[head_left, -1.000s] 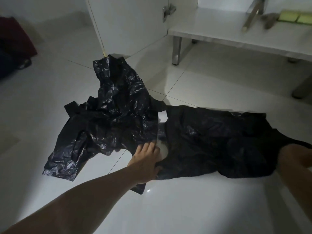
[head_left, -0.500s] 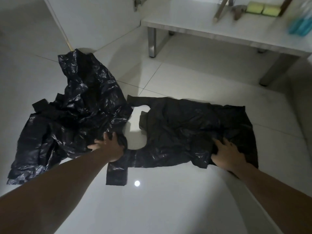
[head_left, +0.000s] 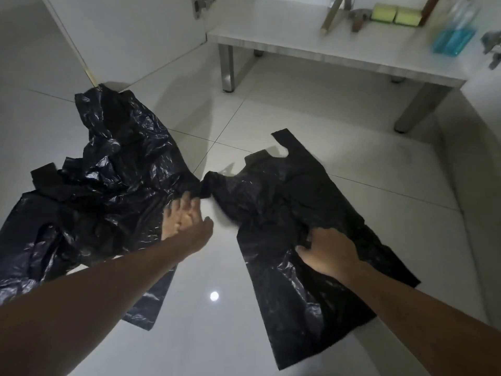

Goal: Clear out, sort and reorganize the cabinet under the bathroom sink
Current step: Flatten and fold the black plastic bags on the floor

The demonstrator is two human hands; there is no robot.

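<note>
Right hand [head_left: 329, 253] clutches the flat bag [head_left: 292, 213], left hand [head_left: 184, 218] spread loose on the crumpled bags [head_left: 108, 185] (probably pinning them while folding).

1. Crumpled bag pile [head_left: 108, 191]: cut off at left edge; can't tell how many bags are in it, folds too dark.
2. Left hand [head_left: 184, 221]: fingers [head_left: 173, 213] motion-blurred, so contact w/ the pile unclear.
3. Right hand [head_left: 329, 253]: fingertips buried in folds of the flat bag [head_left: 284, 202]; grip can't be judged.
4. Cabinet shelf [head_left: 325, 47]: right end runs out of frame.
5. Blue-liquid bottle [head_left: 455, 36]: blurred, top cropped.
6. Grey thing [head_left: 492, 46] at right edge: mostly out of frame, unidentifiable.
7. Sticks/handles [head_left: 329, 20] on shelf: upper parts cropped.
8. Both forearms cut by bottom edge.
</note>
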